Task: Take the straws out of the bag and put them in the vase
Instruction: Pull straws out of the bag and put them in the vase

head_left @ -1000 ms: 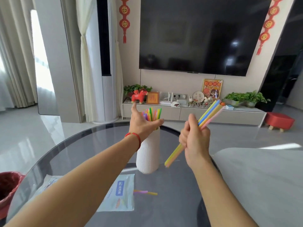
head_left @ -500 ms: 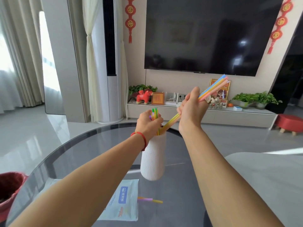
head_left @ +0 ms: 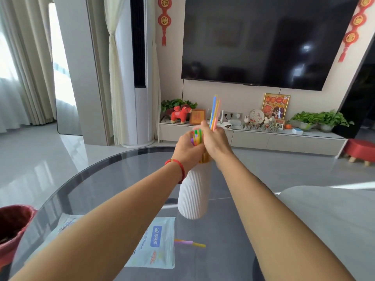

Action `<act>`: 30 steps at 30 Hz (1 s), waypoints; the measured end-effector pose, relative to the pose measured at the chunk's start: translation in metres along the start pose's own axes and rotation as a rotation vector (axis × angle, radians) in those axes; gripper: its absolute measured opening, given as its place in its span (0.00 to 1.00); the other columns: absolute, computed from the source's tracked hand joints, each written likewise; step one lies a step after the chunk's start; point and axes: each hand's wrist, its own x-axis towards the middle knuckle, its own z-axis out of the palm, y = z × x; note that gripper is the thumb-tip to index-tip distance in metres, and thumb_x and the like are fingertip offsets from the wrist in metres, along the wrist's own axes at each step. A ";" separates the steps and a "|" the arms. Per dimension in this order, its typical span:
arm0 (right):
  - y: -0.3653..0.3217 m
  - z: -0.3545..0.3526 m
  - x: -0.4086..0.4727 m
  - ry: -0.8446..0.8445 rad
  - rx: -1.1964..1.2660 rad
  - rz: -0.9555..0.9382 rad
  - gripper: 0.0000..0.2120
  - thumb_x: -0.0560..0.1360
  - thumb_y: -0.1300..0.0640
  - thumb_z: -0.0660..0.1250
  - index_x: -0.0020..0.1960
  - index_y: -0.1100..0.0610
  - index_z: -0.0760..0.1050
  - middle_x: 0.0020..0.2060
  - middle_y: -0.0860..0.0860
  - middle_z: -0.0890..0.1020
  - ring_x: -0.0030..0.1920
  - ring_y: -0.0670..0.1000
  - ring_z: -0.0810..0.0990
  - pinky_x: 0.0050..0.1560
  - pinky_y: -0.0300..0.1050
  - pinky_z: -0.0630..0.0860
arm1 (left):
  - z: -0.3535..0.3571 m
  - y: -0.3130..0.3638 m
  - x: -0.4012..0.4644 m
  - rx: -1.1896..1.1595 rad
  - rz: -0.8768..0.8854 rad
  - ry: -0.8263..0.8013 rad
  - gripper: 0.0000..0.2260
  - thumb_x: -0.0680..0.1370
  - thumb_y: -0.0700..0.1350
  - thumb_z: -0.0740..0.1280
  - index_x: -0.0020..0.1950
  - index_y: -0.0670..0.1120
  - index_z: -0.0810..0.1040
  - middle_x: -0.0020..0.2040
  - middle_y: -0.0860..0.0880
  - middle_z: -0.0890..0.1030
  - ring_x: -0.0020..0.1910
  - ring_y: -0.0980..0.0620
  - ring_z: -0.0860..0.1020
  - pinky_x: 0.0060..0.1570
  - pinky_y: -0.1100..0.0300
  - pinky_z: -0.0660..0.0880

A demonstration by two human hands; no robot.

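A white ribbed vase (head_left: 193,196) stands on the dark glass table (head_left: 97,179). My left hand (head_left: 187,148) is closed around the coloured straws in the vase (head_left: 197,136) at its mouth. Right beside it, my right hand (head_left: 216,141) grips a bunch of straws (head_left: 215,111) held upright, their lower ends going into the vase mouth. The flat, pale blue plastic straw bag (head_left: 156,244) lies on the table near me, partly under my left arm. Loose purple and yellow straws (head_left: 189,242) stick out of its right end.
A red bin (head_left: 12,228) stands at the lower left beside the table. A light grey surface (head_left: 328,220) adjoins the table on the right. Beyond are a TV cabinet (head_left: 253,138) with ornaments and a red stool (head_left: 360,152).
My right hand swung its straw bunch from a slant to upright and lowered the ends into the vase mouth. My left hand went from open beside the straws to closed around them.
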 end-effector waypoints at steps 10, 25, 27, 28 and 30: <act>-0.007 -0.019 -0.005 0.065 0.180 -0.404 0.35 0.76 0.44 0.74 0.78 0.46 0.62 0.63 0.45 0.77 0.56 0.33 0.79 0.51 0.28 0.76 | -0.007 0.003 -0.003 0.062 0.011 -0.044 0.10 0.77 0.38 0.70 0.57 0.38 0.78 0.52 0.34 0.83 0.50 0.41 0.84 0.55 0.44 0.82; 0.007 -0.043 -0.029 -0.194 -0.196 -0.541 0.25 0.87 0.44 0.51 0.84 0.42 0.56 0.83 0.45 0.61 0.80 0.43 0.61 0.77 0.44 0.60 | -0.041 0.007 -0.017 0.059 -0.111 -0.328 0.28 0.72 0.31 0.74 0.70 0.42 0.73 0.63 0.38 0.81 0.64 0.40 0.79 0.71 0.44 0.71; 0.014 -0.050 -0.040 -0.075 -0.110 -0.525 0.24 0.87 0.45 0.52 0.82 0.46 0.61 0.80 0.46 0.68 0.73 0.39 0.67 0.68 0.31 0.63 | -0.052 -0.007 -0.031 0.105 -0.137 -0.298 0.37 0.73 0.36 0.75 0.78 0.48 0.64 0.73 0.45 0.74 0.72 0.46 0.72 0.74 0.47 0.66; 0.024 -0.053 -0.048 0.001 -0.091 -0.508 0.22 0.86 0.46 0.53 0.79 0.49 0.67 0.75 0.46 0.73 0.69 0.39 0.71 0.62 0.25 0.64 | -0.059 -0.015 -0.042 0.175 -0.137 -0.260 0.39 0.74 0.38 0.75 0.80 0.50 0.60 0.75 0.46 0.70 0.75 0.47 0.68 0.73 0.47 0.64; 0.053 -0.058 -0.065 0.134 -0.080 -0.447 0.15 0.86 0.50 0.57 0.66 0.53 0.77 0.62 0.47 0.82 0.60 0.43 0.79 0.53 0.25 0.70 | -0.074 -0.038 -0.069 0.410 -0.059 -0.207 0.39 0.74 0.45 0.76 0.80 0.51 0.59 0.76 0.46 0.66 0.76 0.48 0.65 0.73 0.51 0.64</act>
